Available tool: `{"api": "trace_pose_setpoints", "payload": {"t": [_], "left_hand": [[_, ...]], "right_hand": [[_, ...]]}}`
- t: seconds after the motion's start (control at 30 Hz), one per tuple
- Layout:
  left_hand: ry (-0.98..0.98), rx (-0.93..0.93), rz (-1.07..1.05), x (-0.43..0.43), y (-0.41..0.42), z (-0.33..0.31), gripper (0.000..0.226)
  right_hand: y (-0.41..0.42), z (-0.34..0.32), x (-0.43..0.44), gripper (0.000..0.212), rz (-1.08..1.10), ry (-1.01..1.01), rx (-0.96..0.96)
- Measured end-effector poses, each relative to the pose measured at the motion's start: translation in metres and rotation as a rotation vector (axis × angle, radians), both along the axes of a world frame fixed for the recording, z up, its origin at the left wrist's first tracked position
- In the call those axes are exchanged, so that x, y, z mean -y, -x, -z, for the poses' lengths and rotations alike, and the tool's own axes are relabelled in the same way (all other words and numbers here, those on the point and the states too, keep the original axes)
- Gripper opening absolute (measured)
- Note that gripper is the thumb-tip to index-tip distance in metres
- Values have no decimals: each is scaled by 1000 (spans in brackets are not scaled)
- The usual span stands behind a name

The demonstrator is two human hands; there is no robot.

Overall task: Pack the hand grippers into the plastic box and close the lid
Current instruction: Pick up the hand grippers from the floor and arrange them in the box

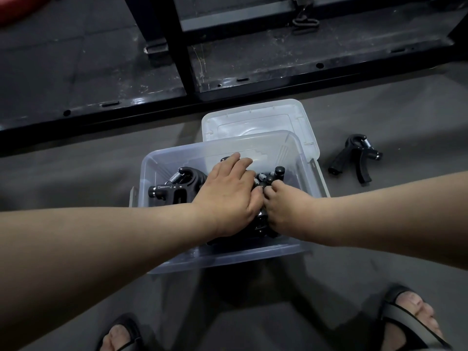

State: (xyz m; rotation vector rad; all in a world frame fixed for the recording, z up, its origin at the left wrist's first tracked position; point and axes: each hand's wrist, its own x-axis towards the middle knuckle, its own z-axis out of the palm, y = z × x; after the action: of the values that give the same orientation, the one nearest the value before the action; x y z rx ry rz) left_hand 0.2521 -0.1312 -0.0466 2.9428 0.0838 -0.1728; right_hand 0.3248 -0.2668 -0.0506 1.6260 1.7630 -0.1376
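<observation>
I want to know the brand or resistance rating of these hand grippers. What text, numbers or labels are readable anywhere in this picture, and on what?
Nothing can be read for certain.
Hand gripper at the left inside the plastic box: a row of small white marks along its bar, probably a resistance scale, too small and blurred to read.
Hand gripper on the floor: no legible marking.
Lid, box walls, black metal frame: no text visible.

a grey matte floor (76, 173) fills the lower frame. across the top runs a scuffed black metal frame (228, 79) with an upright post (181, 46); dim light, a red object (10, 13) upper left.
</observation>
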Motion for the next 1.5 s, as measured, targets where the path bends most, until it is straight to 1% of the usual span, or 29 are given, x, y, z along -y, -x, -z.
{"api": "trace_pose_setpoints", "payload": {"t": [0.17, 0.3, 0.37, 0.53, 0.6, 0.7, 0.87, 0.97, 1.13, 1.23, 1.3, 1.37, 1.43, 1.5], "left_hand": [[3, -7, 0, -1, 1, -1, 60], [7, -10, -1, -1, 0, 0, 59], [9, -10, -3, -1, 0, 0, 60], [13, -18, 7, -1, 1, -2, 58], [13, -20, 7, -1, 1, -2, 58], [11, -9, 9, -2, 1, 0, 60], [10, -12, 6, -1, 1, -1, 58], [6, -2, 7, -2, 1, 0, 57], [2, -8, 16, -2, 1, 0, 57], [-3, -8, 14, -2, 2, -1, 61], [0, -12, 15, -2, 2, -1, 65], [4, -9, 14, -2, 1, -1, 67], [4, -2, 9, -2, 1, -2, 66], [0, 3, 9, -2, 1, -1, 66]], "right_hand": [[-5, -11, 2, 27, -25, -34, -100], [-6, -10, 4, 22, 23, -83, -129], [-9, -10, 3, 21, 70, -102, -174], [-14, -6, -2, 26, 213, -11, -319], [-15, -8, -3, 32, 205, 8, -296], [-8, -10, 0, 37, 105, 20, -188], [-4, -8, -2, 35, 14, 2, -57], [-3, 0, 1, 30, -103, -1, -75], [-4, 0, 4, 28, -99, -64, -125], [-4, -1, 4, 27, -31, -24, -170], [-6, -7, 0, 28, 79, 41, -233], [-13, -16, -1, 34, 222, 23, -288], [-17, -25, 3, 32, 319, -49, -260], [-16, -26, 9, 24, 310, -74, -202]]}}
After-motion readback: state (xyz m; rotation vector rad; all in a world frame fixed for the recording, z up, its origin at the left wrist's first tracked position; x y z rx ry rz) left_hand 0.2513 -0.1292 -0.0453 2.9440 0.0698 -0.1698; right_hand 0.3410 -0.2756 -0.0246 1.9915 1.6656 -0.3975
